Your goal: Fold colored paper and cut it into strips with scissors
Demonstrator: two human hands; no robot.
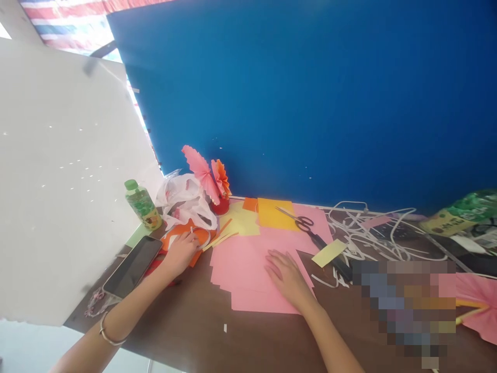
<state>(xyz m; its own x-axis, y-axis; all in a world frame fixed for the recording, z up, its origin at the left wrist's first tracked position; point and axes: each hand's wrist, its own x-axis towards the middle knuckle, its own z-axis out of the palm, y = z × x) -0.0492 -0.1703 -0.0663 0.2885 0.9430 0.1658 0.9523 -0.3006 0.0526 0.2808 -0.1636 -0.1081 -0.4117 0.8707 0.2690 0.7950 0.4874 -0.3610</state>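
My left hand (183, 252) rests over orange paper (171, 235) at the left of the table, fingers reaching forward and slightly bent, with no held thing visible. A pale curved loop lies by its fingertips; I cannot make out what it is. My right hand (286, 273) lies flat, fingers stretched out, on the right part of a spread of pink paper sheets (248, 269). Beyond are yellow paper (243, 217), an orange-yellow sheet (275, 213) and dark-handled scissors (303, 221). Thin paper strips (219, 239) lie between the hands.
A phone (134, 265), a green-capped bottle (143, 206), a white plastic bag (185, 199) and folded paper fans (202, 173) stand or lie at left. White cables (373, 233), a pale yellow strip (329, 253) and a green package (462, 212) are at right. A blue panel (310, 103) rises behind.
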